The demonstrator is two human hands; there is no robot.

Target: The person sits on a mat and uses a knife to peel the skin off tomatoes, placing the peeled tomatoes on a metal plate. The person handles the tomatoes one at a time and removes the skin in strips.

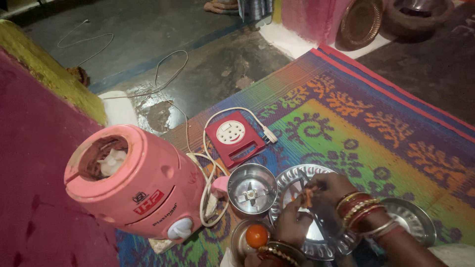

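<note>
While both hands meet over the steel plate [292,185], a small orange piece of food [308,198] sits pinched between them, just above the plate's middle. Fingers of the right hand [330,190] are curled shut around a knife [308,190], whose thin blade slants across the plate and touches the orange piece. Fingers of the left hand [292,222] are bent closed on the lower end of that same piece, though the light is too dim to tell exactly how many fingers hold it. Red and gold bangles [358,207] ring the right wrist.

Just left of the plate stands an open steel grinder jar [251,190], its blades showing at the bottom. Below the jar, touching the plate's near edge, a small bowl [240,242] holds a round orange tomato [257,236]. Right of the plate lies a steel lid [413,220]. Further left of the plate, a pink mixer base [136,183] leans tilted, its white cord [208,168] looping beside it. Beyond the plate rests a red switch board [233,137] with a white plug [268,133]. All of this sits on a bright patterned mat [356,123]
</note>
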